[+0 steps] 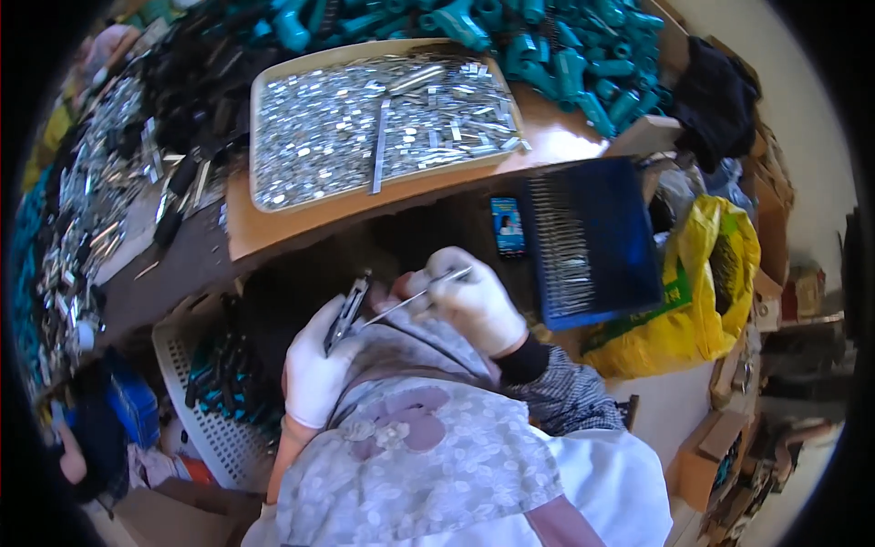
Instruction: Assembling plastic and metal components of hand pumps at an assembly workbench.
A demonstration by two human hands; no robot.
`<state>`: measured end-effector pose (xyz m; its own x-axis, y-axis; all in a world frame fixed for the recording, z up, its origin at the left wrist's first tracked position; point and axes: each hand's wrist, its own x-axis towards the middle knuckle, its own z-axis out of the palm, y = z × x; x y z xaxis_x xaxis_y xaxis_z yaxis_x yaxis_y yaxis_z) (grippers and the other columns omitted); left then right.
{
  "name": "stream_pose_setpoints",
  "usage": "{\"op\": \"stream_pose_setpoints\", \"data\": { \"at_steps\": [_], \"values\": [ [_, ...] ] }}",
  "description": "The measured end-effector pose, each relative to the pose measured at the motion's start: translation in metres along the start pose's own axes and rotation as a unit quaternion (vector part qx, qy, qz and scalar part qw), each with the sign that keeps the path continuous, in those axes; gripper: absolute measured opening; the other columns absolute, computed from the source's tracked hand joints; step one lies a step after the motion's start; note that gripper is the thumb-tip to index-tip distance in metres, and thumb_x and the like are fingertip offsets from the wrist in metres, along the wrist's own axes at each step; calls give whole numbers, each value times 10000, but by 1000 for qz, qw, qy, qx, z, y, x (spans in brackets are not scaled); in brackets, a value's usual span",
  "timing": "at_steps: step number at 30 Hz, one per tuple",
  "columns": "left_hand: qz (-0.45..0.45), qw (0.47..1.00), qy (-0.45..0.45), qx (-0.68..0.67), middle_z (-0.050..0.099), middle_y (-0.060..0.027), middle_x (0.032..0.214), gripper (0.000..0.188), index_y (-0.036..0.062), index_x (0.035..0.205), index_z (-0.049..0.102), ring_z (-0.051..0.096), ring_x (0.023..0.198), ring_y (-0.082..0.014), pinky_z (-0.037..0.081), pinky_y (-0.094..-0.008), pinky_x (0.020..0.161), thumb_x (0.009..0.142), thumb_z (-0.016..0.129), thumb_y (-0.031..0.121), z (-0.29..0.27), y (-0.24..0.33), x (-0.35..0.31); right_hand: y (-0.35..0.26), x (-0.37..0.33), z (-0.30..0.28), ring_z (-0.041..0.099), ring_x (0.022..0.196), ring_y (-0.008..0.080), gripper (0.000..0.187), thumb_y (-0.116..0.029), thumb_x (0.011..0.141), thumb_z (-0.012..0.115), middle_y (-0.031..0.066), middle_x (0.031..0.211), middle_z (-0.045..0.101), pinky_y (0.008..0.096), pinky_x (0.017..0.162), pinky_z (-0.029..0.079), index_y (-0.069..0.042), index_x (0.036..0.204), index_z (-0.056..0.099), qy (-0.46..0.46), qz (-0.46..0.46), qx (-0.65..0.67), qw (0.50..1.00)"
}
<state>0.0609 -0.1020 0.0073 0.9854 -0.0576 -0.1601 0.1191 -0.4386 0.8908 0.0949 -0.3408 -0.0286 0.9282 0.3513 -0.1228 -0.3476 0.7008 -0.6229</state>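
My left hand (314,369), in a white glove, is closed round a narrow dark piece with silvery edges (347,314), held upright and slanted over my lap. Its exact kind I cannot make out. To its right, my right hand (480,305), gloved too, grips a thin metal rod (396,308). The rod slants down to the left, its lower end close to the dark piece; whether they touch I cannot tell. Below both hands lies the grey patterned apron (437,456) over my lap.
A cream tray (258,146) of small metal pieces stands on the bench, a flat metal strip (379,150) across it. Teal plastic parts (574,73) are heaped behind. Right of me are a blue bin (624,246) and a yellow bag (711,310); at left, a white basket (210,438).
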Motion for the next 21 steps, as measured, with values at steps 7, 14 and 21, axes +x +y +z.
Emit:
{"op": "stream_pose_setpoints", "data": {
  "at_steps": [7, 14, 21],
  "values": [
    [-4, 965, 239, -106, 670, -41, 865, 494, -54, 1331, 618, 574, 705, -91, 499, -254, 652, 860, 672, 82, -50, 6, -32, 42, 32, 69, 684, 1077, 206, 355, -63, 916, 697, 144, 1201, 681, 334, 933, 549, 31, 1243, 593, -133, 154, -135, 970],
    [-22, 954, 268, -132, 639, -19, 807, 465, -51, 1307, 642, 520, 616, -59, 444, -230, 555, 859, 653, 74, -63, 0, -44, 42, 38, 88, 710, 929, 164, 289, -85, 974, 653, 117, 1049, 723, 279, 802, 578, 49, 1228, 624, -158, 178, -281, 930],
    [10, 967, 250, -54, 683, -71, 864, 444, -65, 1247, 663, 607, 721, -111, 517, -268, 686, 820, 659, 55, -64, -8, -43, 47, 38, 82, 575, 684, 64, 160, -93, 941, 649, 14, 849, 645, 229, 614, 469, 20, 1054, 660, -99, 142, -311, 935]
  ]
}}
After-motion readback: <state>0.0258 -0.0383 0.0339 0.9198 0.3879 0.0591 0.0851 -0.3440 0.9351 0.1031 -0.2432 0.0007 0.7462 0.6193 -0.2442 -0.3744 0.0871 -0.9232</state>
